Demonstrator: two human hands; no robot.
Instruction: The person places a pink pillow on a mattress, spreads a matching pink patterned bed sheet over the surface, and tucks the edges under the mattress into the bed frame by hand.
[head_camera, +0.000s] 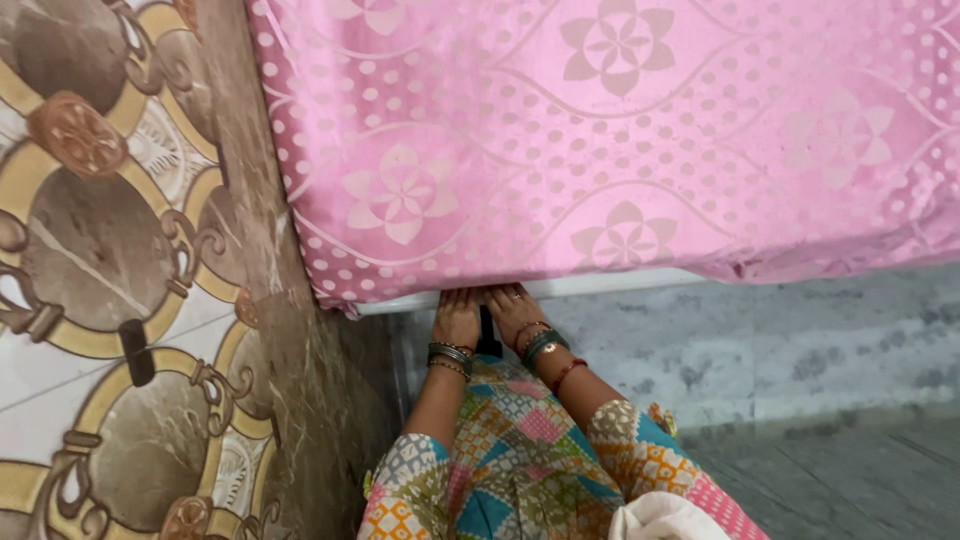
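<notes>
- I see both hands down at the near edge of the bed, where the pink patterned bedsheet (600, 140) hangs over the side.
- My left hand (457, 318) lies flat with fingers together, the fingertips hidden under the hem of the sheet; I cannot tell whether they pinch any cloth.
- My right hand (515, 308) sits just beside it, touching or nearly so, also extended flat, a ring on one finger, its tips likewise lost under the hem.
- Both wrists carry bangles (450, 358), and the patterned sleeves (420, 480) run back toward me.
- The sheet's edge runs left to right across the view, straight ahead of both hands; its corner hangs just left of my left hand, so that hand is the nearer one to the corner.
- A pale mattress edge (600, 285) shows as a thin strip beneath the hem, running the same way.
- To the left is a wall of ornate brown and gold tiles (90, 250); a grey floor (800, 350) lies to the right below the bed.
</notes>
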